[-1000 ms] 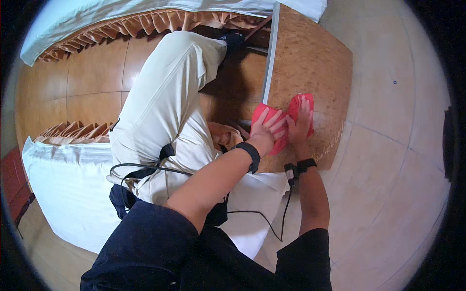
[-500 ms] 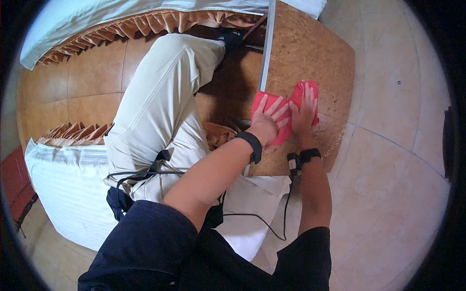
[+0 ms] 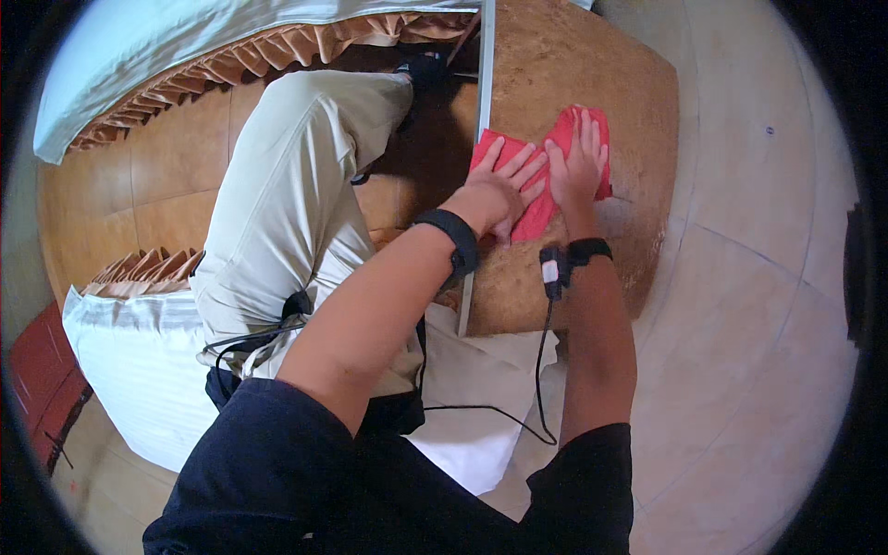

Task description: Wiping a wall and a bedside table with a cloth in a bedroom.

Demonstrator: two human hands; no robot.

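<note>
A red cloth point(image 3: 534, 223) lies spread on a brown, mottled tabletop point(image 3: 583, 60). My left hand point(image 3: 500, 191) rests flat across the left part of the cloth, fingers spread, close to the pale edge strip point(image 3: 485, 69) of the tabletop. Beside it, my right hand point(image 3: 575, 173) presses flat on the cloth's right part with its fingers stretched out. The two hands nearly touch. Most of the cloth's middle is hidden under them.
Each wrist wears a black band; a cable point(image 3: 541, 370) hangs from the right one. To the left are my legs in cream trousers point(image 3: 277, 176). White-covered seats with brown ruffles point(image 3: 213, 74) stand around. Pale floor tiles point(image 3: 740, 231) lie to the right.
Both hands have slid the red cloth farther away from me across the tabletop. The view has also shifted slightly.
</note>
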